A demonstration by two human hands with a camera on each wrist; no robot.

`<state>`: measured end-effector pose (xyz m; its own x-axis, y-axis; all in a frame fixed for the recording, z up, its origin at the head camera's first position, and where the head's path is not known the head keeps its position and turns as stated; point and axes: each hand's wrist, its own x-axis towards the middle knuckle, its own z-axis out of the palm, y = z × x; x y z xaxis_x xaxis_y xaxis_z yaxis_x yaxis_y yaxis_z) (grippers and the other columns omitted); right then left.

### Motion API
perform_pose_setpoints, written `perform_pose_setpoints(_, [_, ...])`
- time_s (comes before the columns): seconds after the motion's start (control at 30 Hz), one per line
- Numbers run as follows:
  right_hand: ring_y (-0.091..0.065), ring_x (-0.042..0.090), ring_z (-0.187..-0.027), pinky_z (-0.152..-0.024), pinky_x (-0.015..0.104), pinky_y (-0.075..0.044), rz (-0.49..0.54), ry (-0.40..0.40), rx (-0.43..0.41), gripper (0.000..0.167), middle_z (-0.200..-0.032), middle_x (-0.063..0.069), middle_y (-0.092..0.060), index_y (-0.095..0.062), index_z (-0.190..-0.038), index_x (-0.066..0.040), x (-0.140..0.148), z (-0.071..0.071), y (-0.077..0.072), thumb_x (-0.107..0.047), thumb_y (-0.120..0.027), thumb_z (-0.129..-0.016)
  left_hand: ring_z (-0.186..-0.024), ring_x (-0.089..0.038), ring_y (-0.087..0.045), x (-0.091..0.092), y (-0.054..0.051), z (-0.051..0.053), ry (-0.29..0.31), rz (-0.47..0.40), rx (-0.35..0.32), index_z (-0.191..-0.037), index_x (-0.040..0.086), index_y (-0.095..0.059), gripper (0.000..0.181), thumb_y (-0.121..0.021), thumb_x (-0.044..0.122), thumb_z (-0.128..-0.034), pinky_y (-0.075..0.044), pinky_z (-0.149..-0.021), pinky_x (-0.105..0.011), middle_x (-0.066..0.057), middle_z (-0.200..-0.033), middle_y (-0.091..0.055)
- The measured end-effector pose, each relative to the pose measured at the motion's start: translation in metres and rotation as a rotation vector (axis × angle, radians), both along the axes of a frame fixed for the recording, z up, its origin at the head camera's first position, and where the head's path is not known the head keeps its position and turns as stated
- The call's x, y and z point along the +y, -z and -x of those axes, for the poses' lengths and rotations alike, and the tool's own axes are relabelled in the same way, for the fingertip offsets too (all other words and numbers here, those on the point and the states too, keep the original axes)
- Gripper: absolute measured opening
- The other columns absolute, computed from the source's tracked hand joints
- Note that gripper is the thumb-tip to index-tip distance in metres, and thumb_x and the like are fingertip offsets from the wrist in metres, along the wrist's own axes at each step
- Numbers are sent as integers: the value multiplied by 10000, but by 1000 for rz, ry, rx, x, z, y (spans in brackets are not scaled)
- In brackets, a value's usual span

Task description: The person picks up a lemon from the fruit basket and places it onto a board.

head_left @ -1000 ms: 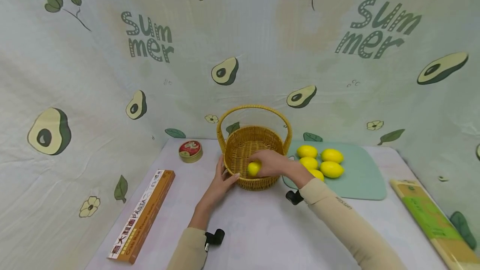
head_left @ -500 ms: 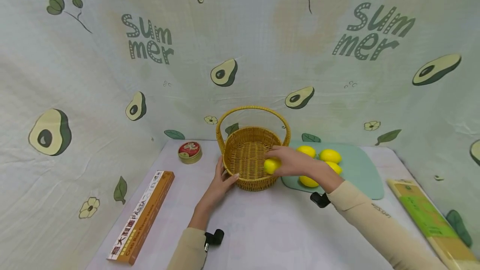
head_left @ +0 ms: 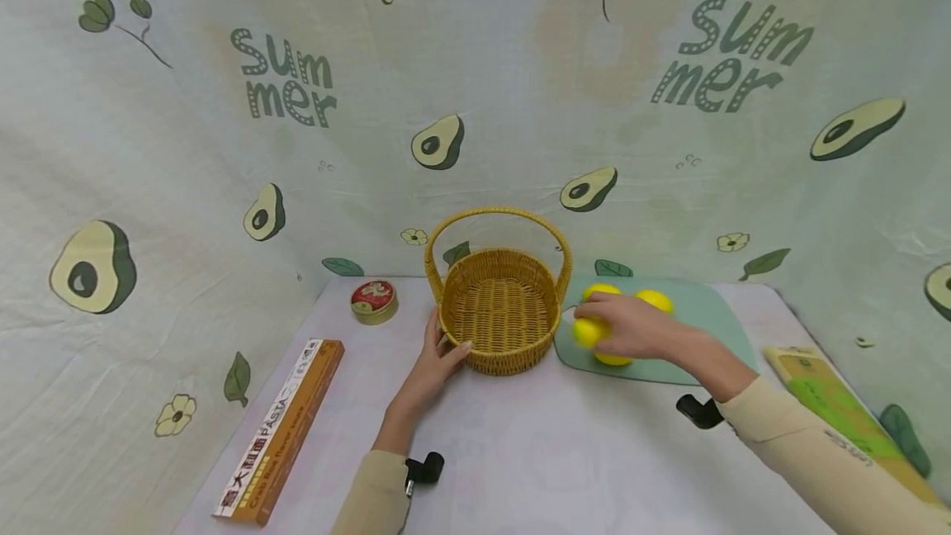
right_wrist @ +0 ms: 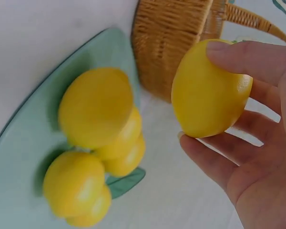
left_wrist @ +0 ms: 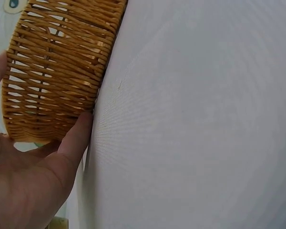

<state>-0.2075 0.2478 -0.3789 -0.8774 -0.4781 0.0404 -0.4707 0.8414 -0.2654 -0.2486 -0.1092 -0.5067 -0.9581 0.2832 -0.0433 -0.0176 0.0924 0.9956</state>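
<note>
My left hand [head_left: 427,374] holds the near left side of a round wicker basket [head_left: 505,363], thumb at the rim and fingers along the outer wall. The basket's woven floor shows bare in the head view. To its right, my right hand [head_left: 639,327] pinches a yellow lemon [right_wrist: 209,90] between thumb and fingertips, above a pale green cutting board [head_left: 713,312]. Several more lemons [right_wrist: 95,107] are grouped on that board, partly covered by the right hand in the head view. The left wrist view shows the basket's woven side [left_wrist: 57,71] against the left fingers.
A red-topped round tin [head_left: 374,301] stands left of the basket. Nearer on the left lies a long pasta box [head_left: 278,432]. A long pack with a green label [head_left: 839,411] lies along the right edge. Printed cloth [head_left: 505,64] hangs behind the table.
My right hand has carried the lemon from inside the basket, over its right rim, to above the cutting board. My left hand stays at the basket, which has not visibly moved.
</note>
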Motion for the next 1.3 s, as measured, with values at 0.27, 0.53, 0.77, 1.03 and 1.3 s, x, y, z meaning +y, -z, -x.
perform_pose_setpoints(0.27, [-605, 213, -964, -837, 418, -539, -3, 103, 39, 463, -1217, 116, -642, -662, -1259, -69, 38, -23, 15, -137, -740, -808, -1529, -356, -195, -6, 0, -3, -10, 1, -3, -1548, 497, 65, 974, -686, 366, -942, -384, -1142, -515, -51, -1682, -24])
perform_pose_setpoints(0.53, [-644, 317, -968, -819, 498, -551, -59, 253, 86, 466, -1207, 201, -650, -670, -1228, -29, 61, -41, 46, -179, -764, -797, -1531, -358, -190, -8, 3, -3, -5, -1, 6, -1534, 523, 64, 947, -667, 355, -957, -382, -1143, -513, -60, -1682, -12])
perform_pose_setpoints(0.77, [-597, 457, -1136, -923, 616, -495, -9, 350, 63, 555, -1312, 276, -596, -618, -1296, -3, 65, -44, 72, -236, -771, -816, -1526, -359, -206, -10, 2, -5, -18, 8, -3, -1532, 528, 53, 938, -666, 336, -961, -395, -1133, -508, -70, -1679, -29])
perform_pose_setpoints(1.03, [-607, 427, -1106, -915, 595, -509, 54, 399, 131, 543, -1254, 253, -609, -586, -1312, 23, 71, -47, 91, -165, -776, -839, -1523, -371, -209, -5, 3, -4, -1, 11, 12, -1557, 468, 88, 971, -667, 345, -959, -403, -1126, -519, -82, -1680, -24])
perform_pose_setpoints(1.3, [-543, 473, -1190, -977, 637, -461, 123, 411, 131, 534, -1321, 274, -548, -552, -1345, 34, 78, -48, 89, -98, -737, -863, -1529, -335, -209, 0, 0, -1, 5, -7, 10, -1539, 519, 69, 999, -702, 458, -907, -401, -1131, -514, -37, -1681, -38])
